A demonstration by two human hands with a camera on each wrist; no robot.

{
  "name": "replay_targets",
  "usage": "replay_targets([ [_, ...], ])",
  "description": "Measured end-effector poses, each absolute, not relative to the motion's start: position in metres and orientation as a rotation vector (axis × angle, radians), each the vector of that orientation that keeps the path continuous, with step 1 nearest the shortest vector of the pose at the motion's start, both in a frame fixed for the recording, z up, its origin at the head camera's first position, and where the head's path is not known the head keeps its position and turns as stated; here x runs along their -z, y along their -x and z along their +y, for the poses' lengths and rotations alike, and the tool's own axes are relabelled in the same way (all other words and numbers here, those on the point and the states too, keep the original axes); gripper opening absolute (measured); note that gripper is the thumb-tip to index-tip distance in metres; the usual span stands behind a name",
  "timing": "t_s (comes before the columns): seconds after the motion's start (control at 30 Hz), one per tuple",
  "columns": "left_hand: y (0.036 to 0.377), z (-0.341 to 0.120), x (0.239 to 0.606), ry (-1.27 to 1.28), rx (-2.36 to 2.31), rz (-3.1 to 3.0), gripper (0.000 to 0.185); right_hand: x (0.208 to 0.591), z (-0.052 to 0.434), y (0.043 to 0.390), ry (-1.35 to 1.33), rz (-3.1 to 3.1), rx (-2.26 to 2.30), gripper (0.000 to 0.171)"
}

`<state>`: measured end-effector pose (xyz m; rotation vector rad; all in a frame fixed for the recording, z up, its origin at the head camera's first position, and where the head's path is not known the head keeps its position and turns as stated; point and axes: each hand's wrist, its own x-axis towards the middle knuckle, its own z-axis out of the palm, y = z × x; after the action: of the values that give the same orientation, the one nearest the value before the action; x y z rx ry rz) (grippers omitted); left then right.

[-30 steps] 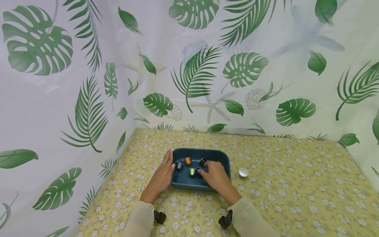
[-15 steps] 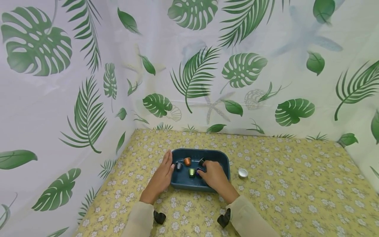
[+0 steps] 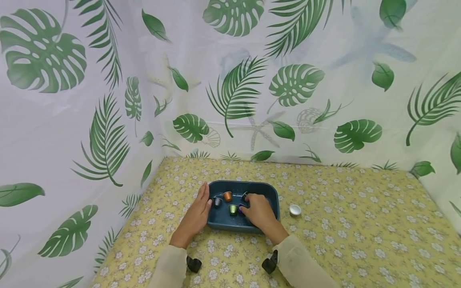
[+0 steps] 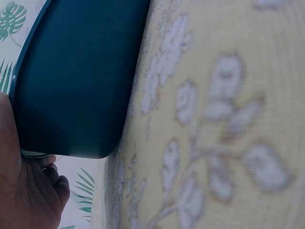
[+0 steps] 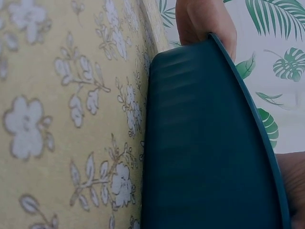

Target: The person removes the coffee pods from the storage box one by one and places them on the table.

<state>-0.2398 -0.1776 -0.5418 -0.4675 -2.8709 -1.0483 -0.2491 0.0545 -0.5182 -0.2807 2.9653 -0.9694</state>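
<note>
A dark blue tray point(image 3: 234, 228) holds several small coffee capsules. A grey capsule point(image 3: 217, 203), an orange one point(image 3: 227, 196) and a green one point(image 3: 233, 209) lie on its floor. My left hand point(image 3: 194, 214) grips the tray's left side, thumb at the rim and fingers along the outer wall. Inside the right half, my right hand point(image 3: 260, 211) has its thumb by a purple capsule point(image 3: 241, 207) and its bent index finger at a black capsule point(image 3: 245, 196). Both capsules are partly covered, and whether the fingers pinch one is hidden. The wrist views mostly show the tray's outer wall point(image 4: 76, 81).
A white round cup-like item point(image 3: 295, 210) sits to the right of the tray on the yellow floral cloth point(image 3: 345, 224). Leaf-printed white sheets point(image 3: 248, 100) stand behind and at the left. Black devices point(image 3: 194, 264) are strapped at both wrists.
My right wrist has shifted slightly left and the index finger now covers more of the black capsule. My left hand, the tray and the other capsules hold their places.
</note>
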Motion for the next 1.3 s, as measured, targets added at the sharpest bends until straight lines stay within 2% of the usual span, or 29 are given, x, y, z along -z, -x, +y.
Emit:
replay_targets([
  [0.77,0.236,-0.183,0.544,0.513,1.058,-2.875,0.06,0.526,0.05,0.248,0.417,2.985,0.993,0.03],
  [1.3,0.241,-0.181,0.545,0.523,1.041,-2.86,0.06,0.52,0.053,0.252,0.409,2.957,0.97,0.036],
])
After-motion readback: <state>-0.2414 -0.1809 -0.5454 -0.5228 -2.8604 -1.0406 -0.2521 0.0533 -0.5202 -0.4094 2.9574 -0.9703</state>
